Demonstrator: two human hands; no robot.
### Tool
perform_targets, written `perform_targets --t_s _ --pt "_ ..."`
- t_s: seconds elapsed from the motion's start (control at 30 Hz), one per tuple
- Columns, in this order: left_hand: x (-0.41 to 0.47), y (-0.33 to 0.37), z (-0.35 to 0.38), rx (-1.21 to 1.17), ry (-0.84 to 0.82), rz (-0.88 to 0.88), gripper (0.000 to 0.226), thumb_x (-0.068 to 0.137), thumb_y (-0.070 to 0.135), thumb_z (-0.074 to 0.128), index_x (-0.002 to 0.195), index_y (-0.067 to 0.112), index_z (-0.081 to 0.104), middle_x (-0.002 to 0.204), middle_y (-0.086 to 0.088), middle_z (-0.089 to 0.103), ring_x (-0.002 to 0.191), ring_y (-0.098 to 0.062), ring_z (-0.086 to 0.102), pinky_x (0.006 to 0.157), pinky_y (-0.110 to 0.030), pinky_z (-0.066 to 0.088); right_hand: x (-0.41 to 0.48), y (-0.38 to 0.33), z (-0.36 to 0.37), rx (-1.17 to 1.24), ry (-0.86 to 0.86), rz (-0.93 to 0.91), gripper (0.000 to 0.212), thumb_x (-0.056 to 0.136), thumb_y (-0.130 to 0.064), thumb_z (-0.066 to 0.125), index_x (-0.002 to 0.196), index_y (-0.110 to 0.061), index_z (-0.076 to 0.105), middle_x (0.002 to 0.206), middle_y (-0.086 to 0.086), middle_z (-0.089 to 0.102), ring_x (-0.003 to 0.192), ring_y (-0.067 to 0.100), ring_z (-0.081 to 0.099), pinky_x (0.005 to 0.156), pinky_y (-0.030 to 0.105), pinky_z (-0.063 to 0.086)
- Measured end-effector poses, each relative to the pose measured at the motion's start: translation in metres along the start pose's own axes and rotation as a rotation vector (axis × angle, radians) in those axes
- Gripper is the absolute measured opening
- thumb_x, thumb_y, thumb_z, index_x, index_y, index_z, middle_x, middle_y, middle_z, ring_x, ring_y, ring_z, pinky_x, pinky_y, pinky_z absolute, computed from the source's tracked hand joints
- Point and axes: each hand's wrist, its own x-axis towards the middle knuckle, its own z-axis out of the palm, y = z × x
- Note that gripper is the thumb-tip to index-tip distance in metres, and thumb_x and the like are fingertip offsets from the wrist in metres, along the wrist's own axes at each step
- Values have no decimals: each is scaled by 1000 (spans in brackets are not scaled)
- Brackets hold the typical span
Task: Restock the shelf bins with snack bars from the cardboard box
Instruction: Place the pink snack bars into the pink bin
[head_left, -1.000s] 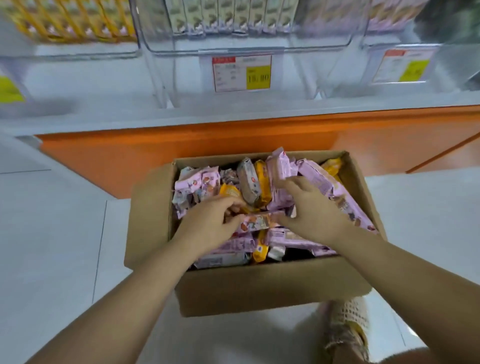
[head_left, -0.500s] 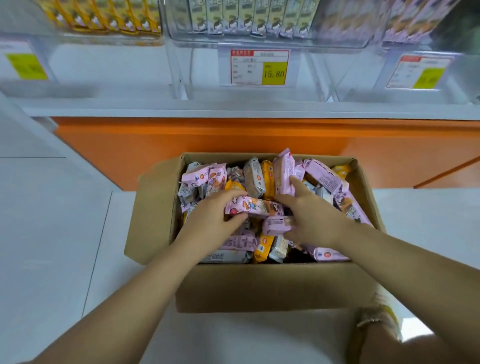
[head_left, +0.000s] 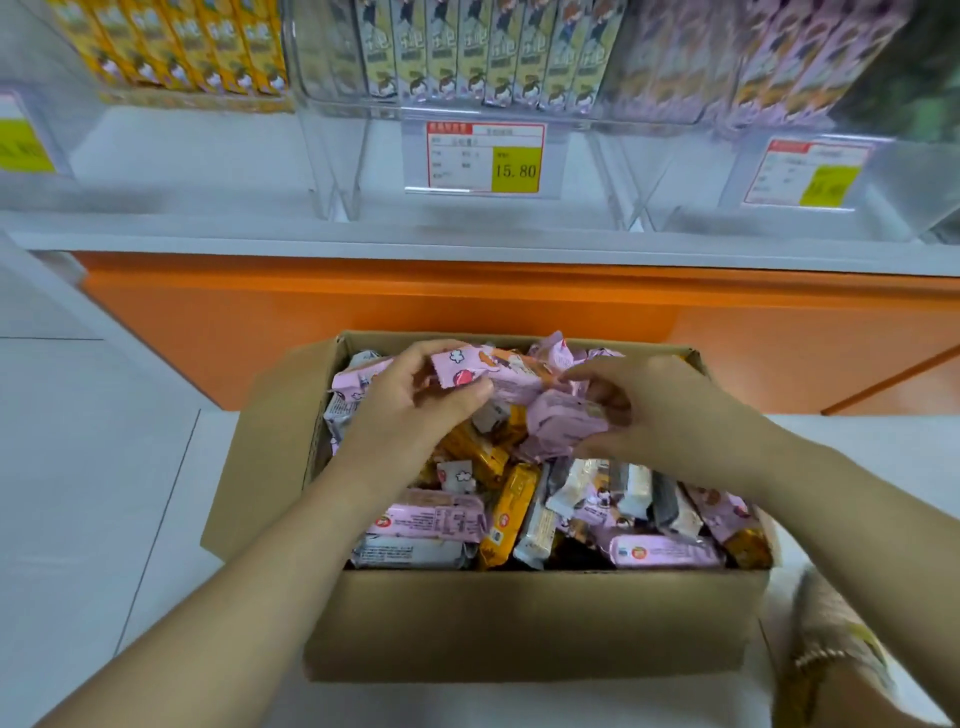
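Note:
An open cardboard box (head_left: 519, 623) on the floor holds several pink, yellow and grey snack bars. My left hand (head_left: 410, 400) grips the left end of a pink snack bar (head_left: 493, 371) raised above the pile. My right hand (head_left: 660, 410) curls round other pink snack bars (head_left: 566, 423), also lifted above the pile, and touches the first bar's right end. Above, clear shelf bins hold upright rows: yellow bars (head_left: 176, 47) at left, grey-green bars (head_left: 488, 52) in the middle, pink bars (head_left: 769, 62) at right.
A white shelf ledge (head_left: 467, 239) with an orange base panel (head_left: 467, 322) runs behind the box. Price tags (head_left: 485, 156) hang on the bin fronts. White floor tiles (head_left: 93, 467) lie left of the box. A sandalled foot (head_left: 826, 639) stands at its right corner.
Both hands have lifted pink bars up out of the pile toward the box's far side. The view has tilted up, showing more of the bins.

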Motion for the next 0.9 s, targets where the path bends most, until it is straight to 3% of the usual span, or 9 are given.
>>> perform_targets --t_s 0.1,0.2,0.37,0.43,0.5,0.57,0.63,0.77,0.9 --pt "5 3 2 -229 88 -23 36 69 32 69 104 25 63 104 8 71 103 -11 66 92 -35 52 6 8 -10 59 125 26 40 75 -32 77 111 -23 61 84 -12 61 73 5 55 62 14 45" --pt "9 6 6 -213 148 -22 27 76 29 67 102 25 62 108 3 68 104 -11 65 92 -36 53 13 22 -15 41 213 86 28 75 -35 75 94 -24 57 71 -14 56 61 1 49 52 25 41" --pt "20 15 29 31 155 -48 21 89 36 58 110 33 59 111 14 61 96 4 61 77 -19 53 25 49 -17 41 135 172 42 74 -48 72 78 -10 53 63 2 50 53 14 41 47 28 28" --pt "28 14 48 179 152 -71 30 89 41 58 118 31 58 112 14 62 100 1 59 84 -22 51 28 57 -14 67 69 174 40 74 -52 71 81 -15 55 66 0 56 56 14 51 47 27 35" --pt "36 9 70 310 185 -83 35 90 40 58 121 25 58 109 14 61 98 0 56 83 -14 45 29 64 -10 123 45 163 33 78 -47 70 85 -19 54 71 -3 59 63 15 57 49 25 41" --pt "44 5 90 352 242 -85 29 92 35 57 117 21 59 101 14 58 89 4 52 70 -4 39 28 71 -8 152 51 166 31 81 -46 67 93 -23 51 77 -10 56 64 6 53 47 17 35" --pt "51 -1 104 383 290 -115 27 93 29 58 117 16 60 100 7 57 89 -4 53 70 -12 38 24 79 -6 143 35 170 36 83 -50 63 108 -26 52 94 -9 55 69 2 49 49 10 31" --pt "52 -8 121 518 300 -163 36 94 25 58 127 13 56 118 0 60 108 -11 54 84 -14 35 18 89 3 146 -49 121 58 84 -45 63 133 -23 41 138 -1 38 97 13 51 81 23 40" --pt "40 -9 129 579 290 -200 48 93 18 59 139 15 45 136 -5 51 119 -18 51 91 -20 35 15 87 10 280 -74 75 66 82 -35 70 136 -21 35 141 3 35 121 19 44 94 27 40"
